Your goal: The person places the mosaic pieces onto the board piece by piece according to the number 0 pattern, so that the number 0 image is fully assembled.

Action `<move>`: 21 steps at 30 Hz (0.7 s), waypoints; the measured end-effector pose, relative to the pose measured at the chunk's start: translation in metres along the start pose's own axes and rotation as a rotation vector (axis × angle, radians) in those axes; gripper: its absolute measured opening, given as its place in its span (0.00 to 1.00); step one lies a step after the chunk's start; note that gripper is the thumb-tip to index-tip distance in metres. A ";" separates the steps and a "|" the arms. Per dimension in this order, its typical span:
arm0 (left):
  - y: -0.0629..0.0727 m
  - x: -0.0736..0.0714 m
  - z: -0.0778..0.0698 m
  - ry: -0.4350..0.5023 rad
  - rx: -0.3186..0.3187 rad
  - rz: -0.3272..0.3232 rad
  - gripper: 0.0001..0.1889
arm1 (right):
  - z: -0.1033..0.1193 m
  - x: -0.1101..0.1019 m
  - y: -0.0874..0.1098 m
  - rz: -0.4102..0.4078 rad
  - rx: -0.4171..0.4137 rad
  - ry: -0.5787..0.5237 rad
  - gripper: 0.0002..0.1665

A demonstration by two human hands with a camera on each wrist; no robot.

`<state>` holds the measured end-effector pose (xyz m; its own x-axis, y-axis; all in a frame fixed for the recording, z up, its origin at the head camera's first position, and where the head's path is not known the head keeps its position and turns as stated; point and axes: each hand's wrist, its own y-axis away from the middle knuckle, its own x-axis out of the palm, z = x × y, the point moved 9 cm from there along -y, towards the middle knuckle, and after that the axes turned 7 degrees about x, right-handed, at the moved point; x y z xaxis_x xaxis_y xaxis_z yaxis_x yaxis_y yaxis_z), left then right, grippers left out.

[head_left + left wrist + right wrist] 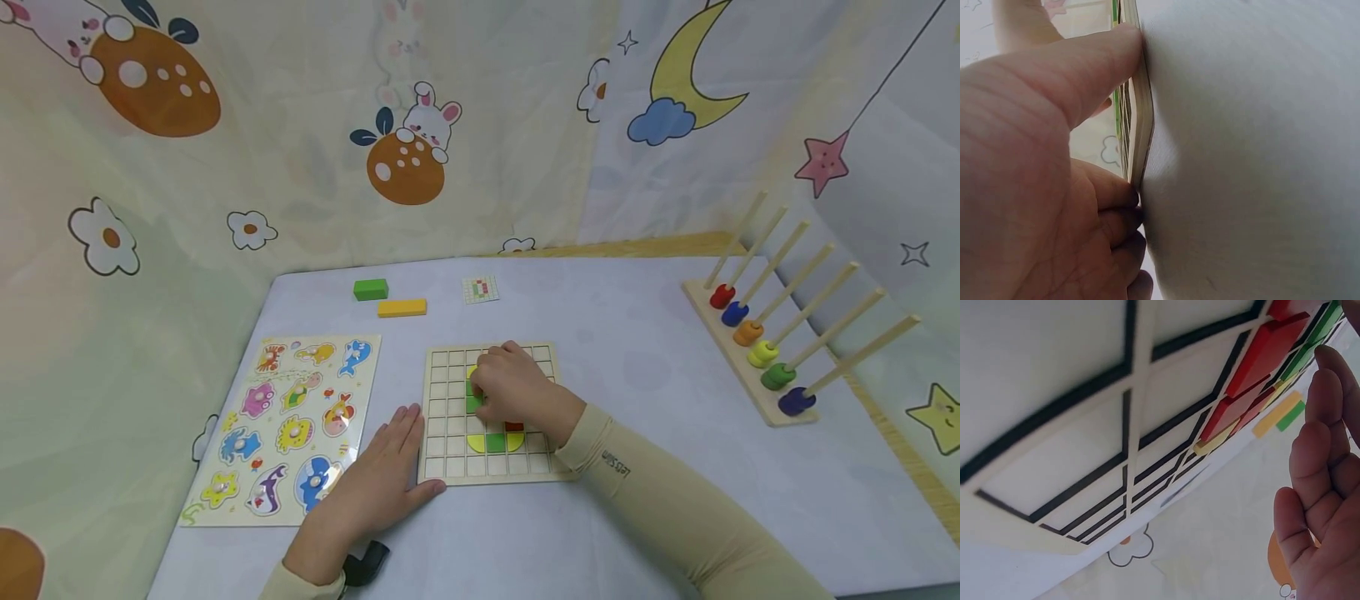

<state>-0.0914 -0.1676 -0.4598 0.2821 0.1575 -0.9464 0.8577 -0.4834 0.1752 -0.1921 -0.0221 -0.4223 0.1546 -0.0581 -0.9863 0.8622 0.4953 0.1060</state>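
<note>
A square grid board [447, 417] with a light wooden frame lies on the table. Yellow quarter-round tiles [476, 443], green tiles [495, 442] and red tiles [1266, 353] sit in its cells. Over the board's middle, my right hand [517, 385] bends its fingers down, thumb and index finger at a green tile [473, 403] in the left column of the pattern; the palm hides part of the pattern. My left hand [381, 467] lies flat along the board's left edge, fingers straight. Its thumb [1107, 53] touches the edge at the near left corner.
Left of the board lies an animal puzzle board [311, 425]. Behind are a green block [371, 289], a yellow block [402, 308] and a small pattern card [481, 289]. At the right stands a peg rack [735, 358] with coloured beads. A printed curtain [300, 125] borders the table.
</note>
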 end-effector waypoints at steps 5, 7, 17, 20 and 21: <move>0.000 0.002 0.001 0.001 0.001 0.000 0.54 | 0.000 0.003 0.000 0.011 -0.001 0.007 0.04; 0.000 0.002 0.001 -0.002 0.001 -0.001 0.54 | -0.001 0.002 0.001 0.011 -0.002 -0.004 0.04; 0.000 0.002 0.000 -0.002 -0.002 -0.001 0.55 | -0.032 -0.029 0.020 -0.067 0.051 -0.114 0.09; 0.000 0.001 0.000 0.004 -0.004 0.003 0.55 | -0.046 -0.039 0.029 -0.109 0.077 -0.132 0.10; 0.001 0.001 0.000 0.005 -0.005 0.003 0.55 | -0.051 -0.042 0.032 -0.121 0.084 -0.138 0.10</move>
<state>-0.0907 -0.1682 -0.4607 0.2873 0.1604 -0.9443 0.8589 -0.4795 0.1799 -0.1959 0.0400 -0.3837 0.1065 -0.2337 -0.9665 0.9150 0.4034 0.0033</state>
